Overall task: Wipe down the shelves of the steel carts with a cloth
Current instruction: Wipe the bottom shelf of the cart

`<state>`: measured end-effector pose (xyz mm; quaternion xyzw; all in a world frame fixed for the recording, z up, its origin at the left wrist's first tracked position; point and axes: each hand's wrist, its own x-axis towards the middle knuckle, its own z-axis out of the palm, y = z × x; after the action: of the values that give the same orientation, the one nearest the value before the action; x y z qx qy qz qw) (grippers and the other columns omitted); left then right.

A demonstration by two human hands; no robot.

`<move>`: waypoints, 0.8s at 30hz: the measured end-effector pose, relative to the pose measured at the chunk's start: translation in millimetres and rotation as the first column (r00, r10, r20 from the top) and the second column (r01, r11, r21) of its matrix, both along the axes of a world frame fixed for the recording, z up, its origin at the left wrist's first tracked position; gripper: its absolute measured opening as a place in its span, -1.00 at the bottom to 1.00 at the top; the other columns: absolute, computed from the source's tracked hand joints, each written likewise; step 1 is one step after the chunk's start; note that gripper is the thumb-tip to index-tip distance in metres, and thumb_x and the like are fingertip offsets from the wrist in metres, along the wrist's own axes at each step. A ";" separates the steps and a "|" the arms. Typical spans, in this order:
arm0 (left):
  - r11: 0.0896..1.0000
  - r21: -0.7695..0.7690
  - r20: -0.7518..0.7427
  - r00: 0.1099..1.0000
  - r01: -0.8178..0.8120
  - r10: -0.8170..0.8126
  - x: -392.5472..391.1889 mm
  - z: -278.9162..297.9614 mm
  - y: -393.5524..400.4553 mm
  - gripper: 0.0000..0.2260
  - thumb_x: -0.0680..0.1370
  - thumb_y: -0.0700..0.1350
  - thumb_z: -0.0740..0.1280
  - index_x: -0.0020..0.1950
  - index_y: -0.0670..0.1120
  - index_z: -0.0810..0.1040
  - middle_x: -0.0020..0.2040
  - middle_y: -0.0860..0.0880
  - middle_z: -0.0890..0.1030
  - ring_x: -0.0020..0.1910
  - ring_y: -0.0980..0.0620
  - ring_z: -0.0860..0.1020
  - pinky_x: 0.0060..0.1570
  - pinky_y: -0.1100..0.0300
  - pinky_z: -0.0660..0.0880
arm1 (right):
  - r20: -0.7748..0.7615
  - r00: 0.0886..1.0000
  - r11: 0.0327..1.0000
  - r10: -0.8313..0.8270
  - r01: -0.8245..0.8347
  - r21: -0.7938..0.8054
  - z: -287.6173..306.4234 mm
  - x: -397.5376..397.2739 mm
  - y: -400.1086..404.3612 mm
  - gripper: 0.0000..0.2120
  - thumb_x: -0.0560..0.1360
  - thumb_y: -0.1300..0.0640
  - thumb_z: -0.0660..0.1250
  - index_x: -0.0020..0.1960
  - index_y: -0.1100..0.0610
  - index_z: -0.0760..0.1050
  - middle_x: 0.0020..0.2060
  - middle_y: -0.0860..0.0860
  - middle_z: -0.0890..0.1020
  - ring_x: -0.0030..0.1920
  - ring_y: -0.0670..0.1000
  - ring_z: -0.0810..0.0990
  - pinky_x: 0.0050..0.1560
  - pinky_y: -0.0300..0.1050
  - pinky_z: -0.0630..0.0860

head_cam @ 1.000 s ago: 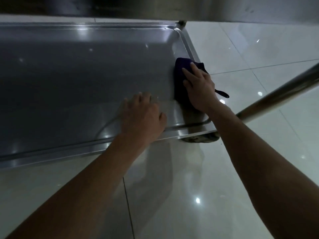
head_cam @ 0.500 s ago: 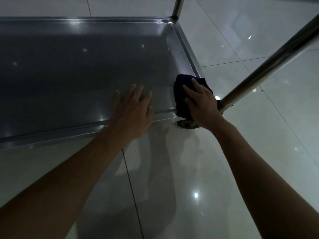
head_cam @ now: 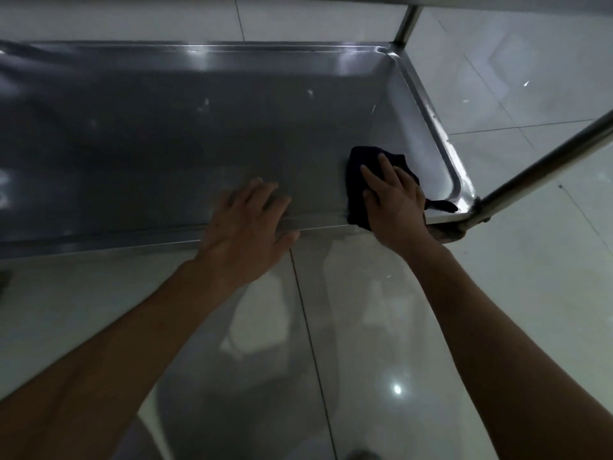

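The low steel cart shelf fills the upper half of the head view, with a raised rim all round. A dark cloth lies on the shelf near its front right corner. My right hand presses flat on the cloth with straight fingers, covering most of it. My left hand rests flat on the shelf's front rim, fingers spread, a short way left of the cloth and holding nothing.
A steel cart post slants up to the right from the front right corner, and another post rises at the back right corner. Glossy white floor tiles surround the cart. A caster shows under the front right corner.
The cloth and my right hand slid back from the right rim toward the front corner, then slightly left onto the shelf floor. My left hand stayed on the front rim. The camera view shifted.
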<state>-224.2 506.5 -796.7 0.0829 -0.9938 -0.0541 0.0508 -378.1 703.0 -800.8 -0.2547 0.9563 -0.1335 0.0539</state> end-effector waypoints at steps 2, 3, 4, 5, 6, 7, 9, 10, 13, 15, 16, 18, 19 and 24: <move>1.000 -0.001 -0.010 1.000 -0.018 0.018 13.4 0.7 -14.7 -0.50 0.53 0.18 0.36 0.36 -0.08 0.53 0.40 -0.13 0.49 0.44 -0.19 0.38 0.35 -0.14 0.31 | 0.007 1.000 1.000 0.015 -0.015 0.013 -2.2 16.5 -21.7 -0.55 0.70 0.00 0.02 0.58 -0.10 0.17 0.62 -0.03 0.01 0.59 0.12 -0.03 0.53 0.17 -0.05; 1.000 -0.005 -0.013 1.000 -0.028 0.028 20.1 1.6 -22.5 -0.51 0.53 0.17 0.37 0.35 -0.09 0.54 0.39 -0.14 0.50 0.43 -0.19 0.40 0.34 -0.14 0.32 | 0.008 1.000 0.999 0.025 -0.025 0.023 -3.6 24.6 -33.0 -0.54 0.70 -0.01 0.01 0.59 -0.11 0.15 0.62 -0.03 0.00 0.59 0.11 -0.05 0.54 0.18 -0.06; 0.999 -0.010 -0.012 0.999 -0.038 0.037 27.2 2.6 -30.9 -0.51 0.53 0.17 0.37 0.35 -0.09 0.54 0.39 -0.13 0.50 0.42 -0.19 0.41 0.33 -0.13 0.33 | 0.006 0.999 0.999 0.037 -0.038 0.033 -5.3 33.0 -44.7 -0.54 0.70 -0.02 0.00 0.59 -0.12 0.13 0.62 -0.04 -0.02 0.59 0.11 -0.06 0.53 0.17 -0.07; 0.999 -0.015 -0.007 0.999 -0.046 0.046 34.5 3.7 -39.6 -0.52 0.53 0.16 0.37 0.35 -0.09 0.54 0.38 -0.13 0.50 0.41 -0.20 0.42 0.33 -0.12 0.33 | -0.001 0.999 0.998 0.053 -0.053 0.038 -6.7 41.2 -56.3 -0.54 0.70 -0.02 0.00 0.59 -0.12 0.13 0.62 -0.04 -0.02 0.59 0.10 -0.06 0.53 0.17 -0.07; 0.998 -0.018 -0.003 0.999 -0.054 0.054 41.9 4.8 -48.3 -0.52 0.53 0.16 0.37 0.36 -0.09 0.54 0.38 -0.14 0.50 0.39 -0.20 0.42 0.33 -0.12 0.32 | -0.010 0.997 0.997 0.072 -0.072 0.038 -7.9 48.9 -67.7 -0.54 0.69 -0.02 0.01 0.59 -0.12 0.13 0.62 -0.04 -0.02 0.59 0.10 -0.05 0.53 0.17 -0.06; 0.998 -0.012 -0.005 0.998 -0.066 0.066 49.8 5.8 -57.1 -0.52 0.53 0.14 0.39 0.35 -0.10 0.55 0.38 -0.14 0.51 0.38 -0.21 0.43 0.32 -0.11 0.32 | -0.018 0.995 0.995 0.096 -0.096 0.037 -9.0 56.4 -79.0 -0.54 0.69 -0.01 0.02 0.58 -0.12 0.14 0.62 -0.04 -0.02 0.59 0.10 -0.04 0.52 0.17 -0.04; 0.995 0.017 -0.021 0.994 -0.103 0.103 66.0 6.1 -72.9 -0.54 0.51 0.10 0.44 0.32 -0.12 0.58 0.35 -0.16 0.53 0.35 -0.23 0.46 0.29 -0.12 0.33 | -0.019 0.988 0.988 0.152 -0.151 0.034 -10.8 68.9 -100.3 -0.54 0.68 0.00 0.04 0.58 -0.14 0.15 0.62 -0.05 -0.01 0.59 0.11 -0.03 0.52 0.19 -0.02; 0.992 0.025 -0.019 0.992 -0.127 0.127 74.3 6.0 -79.8 -0.55 0.50 0.09 0.46 0.30 -0.13 0.59 0.33 -0.16 0.55 0.33 -0.24 0.48 0.27 -0.11 0.34 | -0.013 0.984 0.983 0.178 -0.178 0.034 -11.7 74.5 -110.6 -0.53 0.68 0.00 0.04 0.58 -0.15 0.15 0.62 -0.05 -0.01 0.59 0.10 -0.04 0.52 0.19 -0.01; 0.983 0.039 0.000 0.984 -0.178 0.178 95.7 4.2 -96.2 -0.57 0.51 0.06 0.45 0.30 -0.12 0.59 0.30 -0.16 0.56 0.31 -0.21 0.49 0.23 -0.11 0.36 | -0.012 0.969 0.968 0.248 -0.248 0.045 -13.7 90.1 -139.2 -0.53 0.67 0.00 0.03 0.57 -0.18 0.15 0.62 -0.07 -0.01 0.59 0.10 -0.03 0.52 0.18 0.00; 0.980 0.042 0.017 0.981 -0.193 0.192 104.8 2.8 -100.9 -0.58 0.53 0.04 0.42 0.33 -0.11 0.57 0.32 -0.14 0.55 0.32 -0.19 0.48 0.21 -0.09 0.33 | -0.012 0.956 0.955 0.293 -0.292 0.045 -14.1 100.8 -156.5 -0.53 0.67 0.00 0.04 0.57 -0.17 0.15 0.62 -0.06 -0.01 0.59 0.11 -0.03 0.52 0.18 0.00; 0.980 0.043 0.023 0.981 -0.196 0.195 107.3 2.0 -101.5 -0.59 0.54 0.02 0.40 0.34 -0.11 0.56 0.33 -0.13 0.54 0.33 -0.18 0.46 0.21 -0.07 0.31 | -0.015 0.948 0.947 0.317 -0.316 0.049 -14.2 105.5 -164.7 -0.52 0.67 0.00 0.04 0.58 -0.17 0.15 0.62 -0.06 -0.01 0.59 0.11 -0.03 0.52 0.19 0.00; 0.979 0.053 0.025 0.980 -0.199 0.198 109.4 -0.8 -100.7 -0.64 0.57 -0.01 0.34 0.32 -0.12 0.56 0.33 -0.13 0.54 0.34 -0.16 0.44 0.20 -0.05 0.30 | -0.019 0.933 0.932 0.359 -0.358 0.057 -14.2 113.2 -177.8 -0.52 0.67 0.00 0.04 0.58 -0.17 0.13 0.62 -0.06 -0.02 0.59 0.12 -0.03 0.52 0.19 0.00; 0.978 0.053 0.027 0.979 -0.202 0.200 109.4 -2.0 -99.7 -0.65 0.58 -0.01 0.32 0.31 -0.12 0.56 0.33 -0.13 0.53 0.34 -0.15 0.43 0.20 -0.04 0.30 | -0.020 0.928 0.928 0.372 -0.370 0.050 -13.9 115.6 -181.9 -0.52 0.67 0.00 0.04 0.58 -0.16 0.14 0.62 -0.05 -0.02 0.59 0.12 -0.03 0.52 0.19 0.01; 0.981 0.068 0.015 0.983 -0.182 0.181 98.9 -2.7 -87.1 -0.63 0.56 0.03 0.30 0.31 -0.10 0.55 0.30 -0.10 0.53 0.31 -0.14 0.43 0.20 -0.04 0.31 | -0.012 0.920 0.919 0.392 -0.392 -0.043 -13.0 110.9 -176.4 -0.54 0.67 0.04 0.06 0.56 -0.11 0.22 0.62 -0.06 0.04 0.59 0.11 0.01 0.52 0.16 0.02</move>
<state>-125.4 419.4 -799.4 0.1750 -0.9798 -0.0835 0.0485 -267.2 526.6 -813.8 -0.4420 0.8829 -0.1411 0.0725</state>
